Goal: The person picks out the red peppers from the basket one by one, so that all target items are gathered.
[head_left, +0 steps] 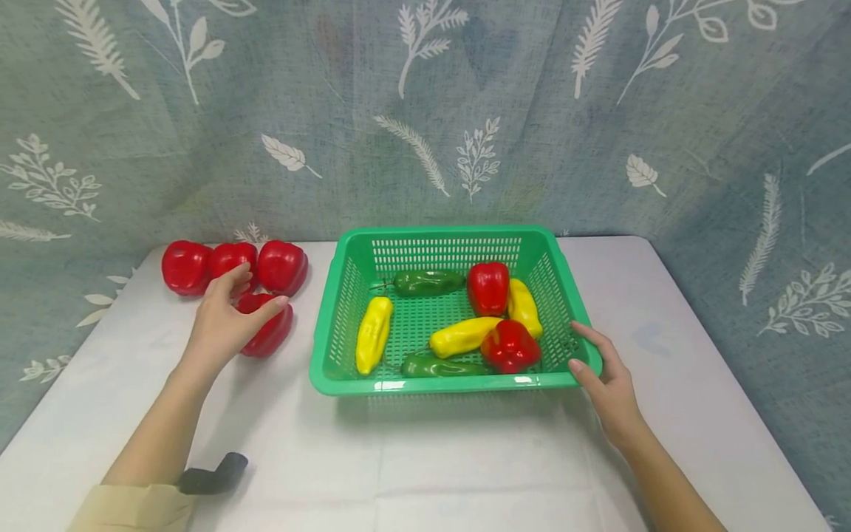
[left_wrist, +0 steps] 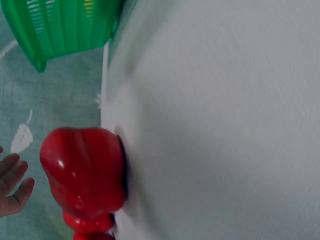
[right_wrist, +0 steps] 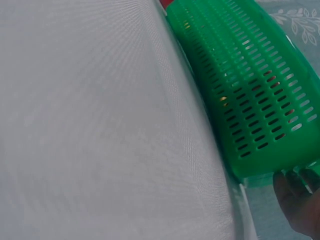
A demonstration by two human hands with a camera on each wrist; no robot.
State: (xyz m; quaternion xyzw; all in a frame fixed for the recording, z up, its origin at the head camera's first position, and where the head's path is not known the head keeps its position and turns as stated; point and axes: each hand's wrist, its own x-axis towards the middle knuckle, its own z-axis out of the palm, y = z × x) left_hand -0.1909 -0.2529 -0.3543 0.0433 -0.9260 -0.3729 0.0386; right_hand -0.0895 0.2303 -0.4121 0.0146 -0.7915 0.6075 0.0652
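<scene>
My left hand [head_left: 222,314], thumb and fingers spread apart, hovers over the nearest red bell pepper [head_left: 269,332] on the left of the table. From the left wrist view, those fingers [left_wrist: 11,182] stand off from a red bell pepper [left_wrist: 85,170] with nothing between them. Three more red bell peppers [head_left: 282,267] sit in a row behind. At the right, my right hand [head_left: 612,384] grips the front right corner of a green plastic basket [head_left: 459,383], thumb and fingertips over its rim. In the right wrist view, other fingers [right_wrist: 290,195] lie against the basket's outer side.
Inside the basket lie two red bell peppers [head_left: 488,288], two green peppers [head_left: 428,283] and three yellow peppers [head_left: 374,336]. A white cloth covers the table [head_left: 425,458]. Behind it hangs a grey-green curtain [head_left: 372,170] with white leaf prints.
</scene>
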